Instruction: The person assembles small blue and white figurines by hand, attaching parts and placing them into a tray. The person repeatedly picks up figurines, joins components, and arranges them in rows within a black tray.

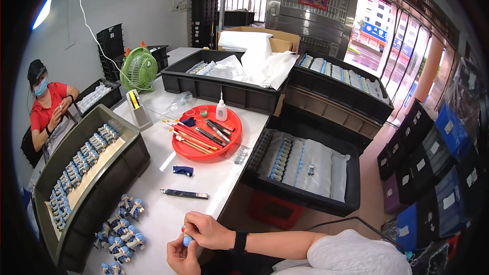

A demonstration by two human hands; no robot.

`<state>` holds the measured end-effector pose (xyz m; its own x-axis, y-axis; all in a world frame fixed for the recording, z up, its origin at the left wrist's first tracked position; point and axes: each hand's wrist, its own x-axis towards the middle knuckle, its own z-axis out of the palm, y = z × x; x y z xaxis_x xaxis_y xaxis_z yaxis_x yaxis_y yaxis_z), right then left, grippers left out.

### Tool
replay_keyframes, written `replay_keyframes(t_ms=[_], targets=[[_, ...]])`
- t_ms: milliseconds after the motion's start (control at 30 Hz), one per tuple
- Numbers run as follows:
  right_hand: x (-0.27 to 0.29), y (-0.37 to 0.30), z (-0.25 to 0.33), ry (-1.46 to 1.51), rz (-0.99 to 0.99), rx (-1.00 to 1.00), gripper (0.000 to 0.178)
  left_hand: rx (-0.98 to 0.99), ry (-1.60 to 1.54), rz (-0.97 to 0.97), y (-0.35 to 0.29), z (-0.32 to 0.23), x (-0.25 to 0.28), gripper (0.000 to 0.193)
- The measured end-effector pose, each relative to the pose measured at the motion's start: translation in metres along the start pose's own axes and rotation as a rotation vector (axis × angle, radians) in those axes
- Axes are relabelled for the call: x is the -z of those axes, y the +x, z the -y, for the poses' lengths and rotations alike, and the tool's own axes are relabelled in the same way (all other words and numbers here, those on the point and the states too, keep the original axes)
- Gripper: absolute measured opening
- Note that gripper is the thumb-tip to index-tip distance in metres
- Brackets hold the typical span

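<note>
Close to the table's near edge, my left hand (pixel 183 260) is closed around a small blue-headed figurine (pixel 188 241), much of which the fingers hide. My right hand (pixel 210 231), with a black band at the wrist, pinches at the same figurine from above. A speck of red shows by its fingertips. Left of my hands, several loose figurines (pixel 122 231) with blue caps lie heaped on the white table (pixel 158 224). Ahead of them rest a cutter-like tool with a dark handle (pixel 184 193) and a dark blue cloth piece (pixel 183 171).
A red tray (pixel 178 147) holds brushes, pens and a white dropper bottle (pixel 221 110). A dark crate (pixel 97 198) with rows of figurines stands left; another crate (pixel 351 188) sits lower right. A green fan (pixel 138 70) stands behind. A masked co-worker (pixel 51 107) sits far left.
</note>
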<state>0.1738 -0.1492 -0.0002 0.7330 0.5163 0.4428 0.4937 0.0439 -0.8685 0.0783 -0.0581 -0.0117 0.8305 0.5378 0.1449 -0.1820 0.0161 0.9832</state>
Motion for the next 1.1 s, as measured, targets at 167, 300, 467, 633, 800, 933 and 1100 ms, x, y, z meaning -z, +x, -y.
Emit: replay_keyframes(t_ms=[167,300,467,633,800,933,1100], targets=[[0.000,0.003,-0.001,-0.063,-0.015,-0.009,0.014,0.077,-0.070,-0.008,0.000,0.003,-0.002,0.018],[0.003,-0.001,0.005,0.001,0.011,-0.029,0.015,0.022,-0.048,-0.021,0.000,-0.001,-0.003,0.018],[0.000,0.003,-0.002,-0.043,-0.019,-0.060,0.016,0.100,-0.039,-0.021,0.000,-0.003,-0.003,0.018],[0.000,0.000,0.001,-0.010,-0.003,-0.098,0.016,0.029,0.004,-0.021,-0.001,-0.006,-0.002,0.018],[-0.001,0.006,0.003,-0.022,-0.034,-0.107,0.016,0.026,-0.030,-0.026,0.001,0.001,-0.003,0.017],[0.000,0.000,0.002,0.000,-0.023,-0.055,0.015,0.025,0.023,-0.025,0.000,0.004,0.001,0.017],[-0.005,0.004,-0.005,-0.034,-0.048,-0.014,0.015,0.053,-0.014,-0.037,0.000,-0.002,-0.004,0.018]])
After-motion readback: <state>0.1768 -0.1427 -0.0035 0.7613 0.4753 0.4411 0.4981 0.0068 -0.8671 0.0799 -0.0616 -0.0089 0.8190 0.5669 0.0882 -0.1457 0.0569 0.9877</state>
